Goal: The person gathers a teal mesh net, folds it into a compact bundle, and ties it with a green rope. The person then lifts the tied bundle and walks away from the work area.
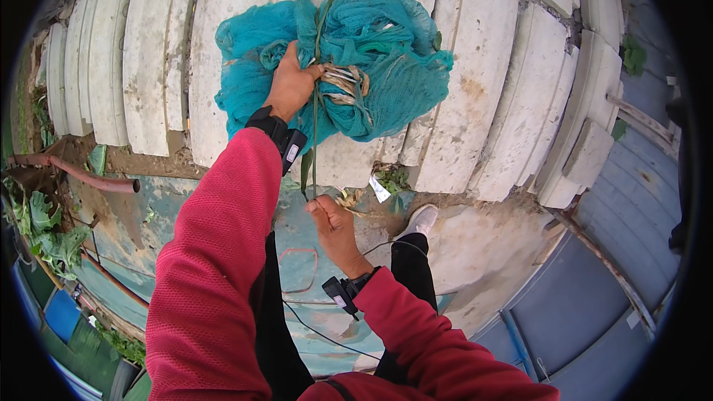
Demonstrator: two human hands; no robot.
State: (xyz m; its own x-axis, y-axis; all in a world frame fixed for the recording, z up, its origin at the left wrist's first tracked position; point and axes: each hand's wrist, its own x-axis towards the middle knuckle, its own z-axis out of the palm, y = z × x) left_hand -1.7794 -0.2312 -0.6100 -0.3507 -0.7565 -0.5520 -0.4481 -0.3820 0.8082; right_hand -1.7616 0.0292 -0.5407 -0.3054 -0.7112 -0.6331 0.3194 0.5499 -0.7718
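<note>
A bunched-up heap of teal netting [390, 89] lies on pale concrete slabs, cinched around its middle by a flat green strap [315, 139]. My left hand [292, 86] grips the netting at its centre, left of the strap, with the thumb against the strap; some fingertips are hidden in the folds. Dry, whitish-brown strips of plant husk or stalk [345, 81] poke out just right of that thumb. Nearer my body, my right hand [336, 228] is closed on the lower end of the strap, which runs fairly straight between the netting and this fist.
A rusty pipe [94, 175] juts in at left, above leafy green plants [47, 223]. Below the slab edge, my shoe [421, 220] stands on worn, green-painted ground [312, 334]. A thin dark cord [328, 337] trails past my legs. Blue-grey metal sheets [574, 289] lie at right.
</note>
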